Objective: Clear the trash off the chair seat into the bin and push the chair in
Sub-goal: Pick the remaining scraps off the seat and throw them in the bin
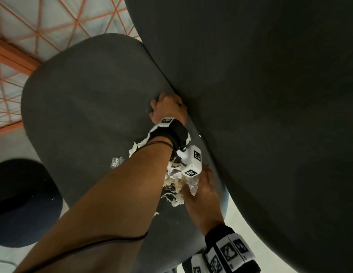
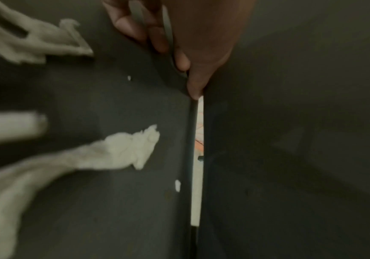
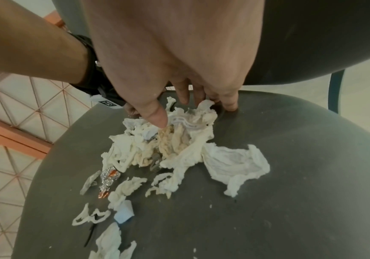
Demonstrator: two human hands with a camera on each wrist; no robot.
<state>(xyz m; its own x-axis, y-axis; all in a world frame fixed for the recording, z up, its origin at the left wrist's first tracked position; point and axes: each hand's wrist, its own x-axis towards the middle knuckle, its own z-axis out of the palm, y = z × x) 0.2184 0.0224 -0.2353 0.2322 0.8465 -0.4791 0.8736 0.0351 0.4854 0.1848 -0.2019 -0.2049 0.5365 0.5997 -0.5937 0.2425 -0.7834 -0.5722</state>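
Observation:
Torn white tissue and paper scraps (image 3: 179,145) lie heaped on the dark grey chair seat (image 3: 290,192), with a crumpled foil wrapper (image 3: 108,175) beside them. My right hand (image 3: 190,105) is spread over the back of the heap, thumb and fingertips touching the tissue; the head view shows it (image 1: 203,184) on the pile (image 1: 173,180). My left hand (image 1: 165,107) reaches across to the seam between the seat (image 1: 89,95) and backrest (image 1: 270,95). In the left wrist view its fingers (image 2: 197,84) lie together with tips at the seat's rear edge; I see nothing in them. Tissue (image 2: 124,149) lies nearby.
A dark round container (image 1: 24,203) stands on the floor left of the chair. The floor beyond has an orange triangle pattern (image 1: 43,22). A blue chair leg (image 3: 334,91) shows behind the seat. Small white crumbs (image 2: 177,185) dot the seat near the gap.

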